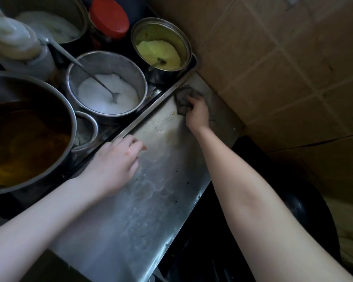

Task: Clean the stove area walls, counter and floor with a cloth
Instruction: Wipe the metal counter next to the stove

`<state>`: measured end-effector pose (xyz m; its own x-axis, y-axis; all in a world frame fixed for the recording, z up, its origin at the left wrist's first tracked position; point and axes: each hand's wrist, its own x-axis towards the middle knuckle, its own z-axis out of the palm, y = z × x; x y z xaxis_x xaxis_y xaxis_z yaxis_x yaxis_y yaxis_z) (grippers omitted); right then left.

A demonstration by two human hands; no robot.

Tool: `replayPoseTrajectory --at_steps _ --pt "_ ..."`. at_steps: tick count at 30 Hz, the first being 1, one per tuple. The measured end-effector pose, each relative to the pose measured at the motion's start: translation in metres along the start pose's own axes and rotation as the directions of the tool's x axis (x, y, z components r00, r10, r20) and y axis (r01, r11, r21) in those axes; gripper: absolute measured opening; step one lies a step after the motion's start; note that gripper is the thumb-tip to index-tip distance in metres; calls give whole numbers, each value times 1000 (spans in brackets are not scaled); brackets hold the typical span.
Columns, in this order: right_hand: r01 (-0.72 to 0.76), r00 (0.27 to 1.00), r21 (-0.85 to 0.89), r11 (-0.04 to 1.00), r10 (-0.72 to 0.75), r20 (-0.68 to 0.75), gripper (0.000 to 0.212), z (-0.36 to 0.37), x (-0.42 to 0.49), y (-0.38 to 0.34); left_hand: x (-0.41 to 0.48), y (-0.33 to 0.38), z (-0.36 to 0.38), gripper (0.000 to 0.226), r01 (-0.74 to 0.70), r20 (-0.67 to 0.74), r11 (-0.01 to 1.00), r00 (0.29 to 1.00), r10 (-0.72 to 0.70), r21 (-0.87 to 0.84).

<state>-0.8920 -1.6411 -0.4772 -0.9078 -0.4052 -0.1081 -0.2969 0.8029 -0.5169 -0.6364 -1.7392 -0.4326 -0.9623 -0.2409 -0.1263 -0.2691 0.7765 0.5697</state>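
Observation:
A steel counter strip [151, 192] runs from the near edge up to the tiled wall [283, 58]; it is smeared with whitish residue and dark specks. At its far end my right hand [198, 112] grips a crumpled grey cloth [183, 98] and presses it onto the steel, close to the wall corner. My left hand [114, 161] rests on the counter beside the tray's rim, fingers loosely curled, holding nothing.
A steel tray [161, 94] on the left carries a pot of white powder with a spoon [107, 86], a pot of yellow paste [161, 49], a red-lidded jar [109, 17] and a large bowl of brown sauce [25, 131]. A dark wok [306, 210] sits at the lower right.

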Motion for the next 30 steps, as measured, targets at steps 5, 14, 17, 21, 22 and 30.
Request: replayPoseTrajectory --at_steps 5,14,17,21,22,30 --pt "133 989 -6 991 -133 60 41 22 -63 -15 -4 2 -1 27 -22 -47 1000 999 22 16" --pt "270 961 -82 959 -264 79 41 14 -109 12 -5 1 -2 26 -6 -47 1000 999 6 7" --pt "151 988 -96 984 -151 15 40 -3 -96 29 -2 2 0 27 -15 -42 1000 999 15 1" --pt "77 997 -191 979 -78 0 43 -27 -63 55 3 4 2 27 -20 -42 1000 999 20 -8" --pt "79 997 -240 968 -79 8 44 -32 -55 60 4 5 3 27 -21 -42 1000 999 21 -12" --pt "-194 972 -73 978 182 -147 43 -42 0 62 1 0 9 30 9 -29 999 1000 -10 -49"
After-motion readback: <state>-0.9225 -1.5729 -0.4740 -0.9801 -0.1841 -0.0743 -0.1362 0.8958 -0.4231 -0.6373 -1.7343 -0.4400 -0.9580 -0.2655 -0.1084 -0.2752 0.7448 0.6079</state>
